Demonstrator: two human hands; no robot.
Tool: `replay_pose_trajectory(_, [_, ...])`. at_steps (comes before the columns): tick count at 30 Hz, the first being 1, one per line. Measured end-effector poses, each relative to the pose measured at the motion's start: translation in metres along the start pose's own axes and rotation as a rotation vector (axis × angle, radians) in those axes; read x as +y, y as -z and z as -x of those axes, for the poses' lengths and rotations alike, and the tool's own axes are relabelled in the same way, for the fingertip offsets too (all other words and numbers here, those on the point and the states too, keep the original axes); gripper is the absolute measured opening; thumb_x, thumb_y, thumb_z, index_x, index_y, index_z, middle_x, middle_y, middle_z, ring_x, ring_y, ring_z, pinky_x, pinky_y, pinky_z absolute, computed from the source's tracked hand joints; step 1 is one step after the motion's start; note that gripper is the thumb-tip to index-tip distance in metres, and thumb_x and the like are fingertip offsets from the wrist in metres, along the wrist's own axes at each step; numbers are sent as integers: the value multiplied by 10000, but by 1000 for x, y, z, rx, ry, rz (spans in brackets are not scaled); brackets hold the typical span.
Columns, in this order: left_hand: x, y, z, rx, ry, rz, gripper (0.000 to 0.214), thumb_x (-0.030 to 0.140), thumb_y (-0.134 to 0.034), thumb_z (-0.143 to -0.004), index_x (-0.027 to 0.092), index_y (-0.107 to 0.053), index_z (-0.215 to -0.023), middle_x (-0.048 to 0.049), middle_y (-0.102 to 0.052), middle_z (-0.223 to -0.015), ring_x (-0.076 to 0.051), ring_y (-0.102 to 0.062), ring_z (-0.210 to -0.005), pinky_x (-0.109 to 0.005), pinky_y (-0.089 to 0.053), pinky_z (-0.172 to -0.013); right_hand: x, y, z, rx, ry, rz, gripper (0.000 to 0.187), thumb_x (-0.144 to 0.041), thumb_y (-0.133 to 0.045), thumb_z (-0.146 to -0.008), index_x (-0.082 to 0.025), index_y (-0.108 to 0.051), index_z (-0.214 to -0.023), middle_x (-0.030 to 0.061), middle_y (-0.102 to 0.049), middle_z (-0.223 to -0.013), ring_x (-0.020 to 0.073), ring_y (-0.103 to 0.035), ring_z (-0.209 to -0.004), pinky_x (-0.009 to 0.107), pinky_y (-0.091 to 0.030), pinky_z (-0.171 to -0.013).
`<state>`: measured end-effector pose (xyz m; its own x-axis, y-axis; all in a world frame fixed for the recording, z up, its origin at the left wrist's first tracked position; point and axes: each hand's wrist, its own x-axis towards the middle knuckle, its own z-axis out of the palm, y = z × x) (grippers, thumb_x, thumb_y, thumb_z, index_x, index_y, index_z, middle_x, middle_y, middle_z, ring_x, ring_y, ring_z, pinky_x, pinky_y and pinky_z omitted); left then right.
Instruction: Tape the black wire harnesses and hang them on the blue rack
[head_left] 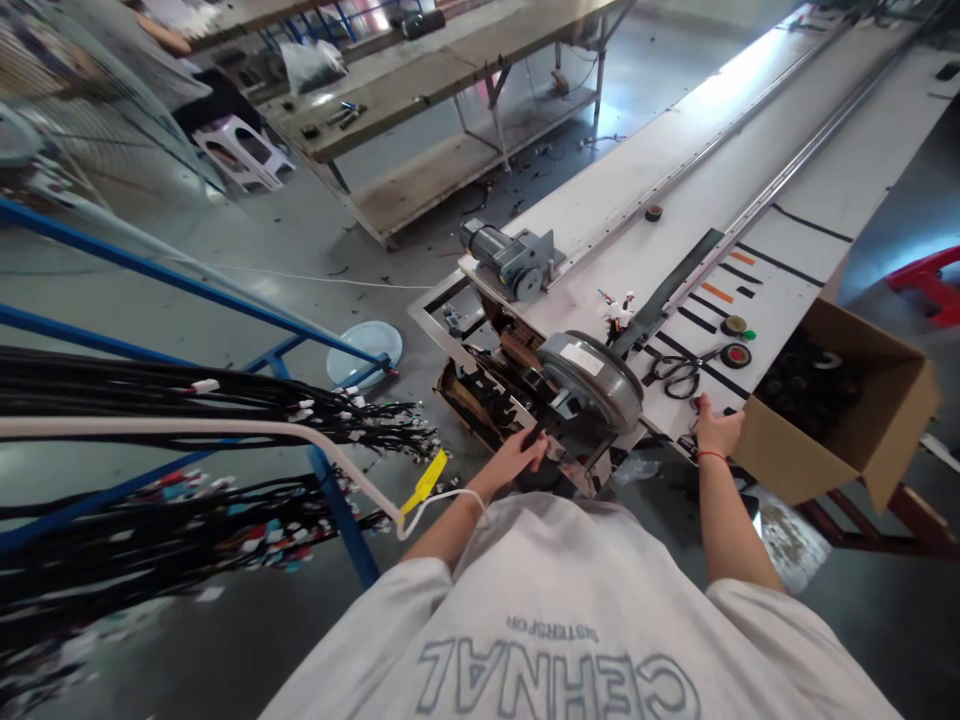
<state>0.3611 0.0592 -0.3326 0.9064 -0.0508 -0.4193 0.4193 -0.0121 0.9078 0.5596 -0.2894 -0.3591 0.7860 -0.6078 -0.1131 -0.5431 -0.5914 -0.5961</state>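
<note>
My left hand (523,453) is at the metal frame below a large grey wheel (596,375) at the table's end. Its fingers are curled by a dark strip, and what they hold is too small to make out. My right hand (718,428) is at the table's near right edge, fingers pressed together around something hidden, with a bit of red at the fingertips. Just beyond it lie black-handled scissors (679,375), a tape roll with a red centre (736,356) and another tape roll (733,326). White connectors (619,312) stand behind the wheel.
A long white table (675,215) with a metal rail runs away from me, a motor (501,255) on its left corner. An open cardboard box (855,420) stands at right. Black cable bundles (187,410) hang on a blue rack (187,285) at left, a white basin (364,350) beyond.
</note>
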Motion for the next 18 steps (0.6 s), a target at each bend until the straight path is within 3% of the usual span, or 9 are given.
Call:
replay_pose_trajectory(2, [-12,9,9,-204,51,-160,544,677,-659,-698,152,-605,-827,0,-596,-659,-127,-537,-613,-244,-422,-611,0,0,-1,-1,2,-12,775,-611,-670,-753,-70,-444,-1260,289,-542,-1231,430,-522,-1151,529,-405,-975])
replay_pose_trajectory(3, [-18,13,14,-249,73,-251,514,651,-683,-682,153,-616,-791,-9,-616,-683,-141,-553,-654,-254,-433,-647,0,0,-1,0,5,-17,770,-609,-671,-751,-71,-445,-1253,289,-543,-1227,429,-522,-1150,527,-404,-976])
replay_pose_trajectory(4, [-24,15,19,-231,85,-335,486,630,-687,-681,155,-618,-758,-12,-623,-695,-150,-557,-681,-261,-435,-672,0,0,-1,2,7,-21,765,-606,-671,-749,-71,-447,-1249,289,-542,-1226,429,-520,-1152,526,-403,-976])
replay_pose_trajectory(6, [-32,16,29,-82,68,-452,431,589,-646,-726,160,-609,-750,-10,-621,-715,-160,-549,-710,-271,-431,-699,0,0,-1,4,6,-25,755,-595,-671,-752,-72,-450,-1249,288,-542,-1231,428,-518,-1158,523,-403,-979])
replay_pose_trajectory(9, [-30,12,37,81,11,-510,355,515,-586,-787,160,-586,-778,-4,-606,-731,-161,-536,-716,-271,-424,-698,-1,0,1,6,-9,-25,754,-587,-678,-753,-73,-458,-1260,285,-551,-1231,428,-522,-1158,525,-403,-980])
replay_pose_trajectory(18, [-1,-4,13,88,-95,-489,299,459,-563,-827,162,-600,-831,-21,-638,-795,-173,-574,-751,-275,-434,-732,3,-2,-2,2,25,-44,771,-580,-663,-751,-58,-447,-1275,288,-529,-1274,424,-499,-1197,511,-385,-1005])
